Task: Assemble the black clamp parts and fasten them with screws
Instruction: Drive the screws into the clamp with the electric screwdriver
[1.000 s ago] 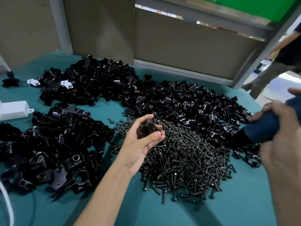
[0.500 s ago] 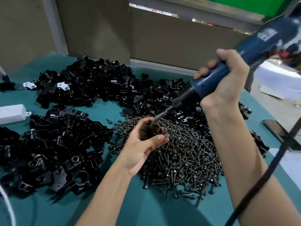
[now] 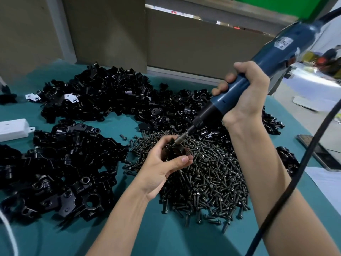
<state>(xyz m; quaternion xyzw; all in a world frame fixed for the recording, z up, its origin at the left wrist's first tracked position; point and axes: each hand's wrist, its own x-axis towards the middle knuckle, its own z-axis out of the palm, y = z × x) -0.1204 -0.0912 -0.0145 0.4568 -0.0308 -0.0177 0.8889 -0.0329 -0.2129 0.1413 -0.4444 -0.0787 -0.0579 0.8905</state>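
Head-worn view, forward and down, close over table (image 3: pixel 114 126)

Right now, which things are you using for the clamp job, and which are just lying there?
For the job:
- left hand holding a clamp
- right hand gripping the blue screwdriver
- screw pile
- black clamp parts

Just lying about:
- white box
- dark flat device
- white cable

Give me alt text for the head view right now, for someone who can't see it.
The left hand holds a black clamp assembly above a pile of screws, while the right hand grips a blue electric screwdriver with its bit set against the clamp. Heaps of black clamp parts lie on the teal table.
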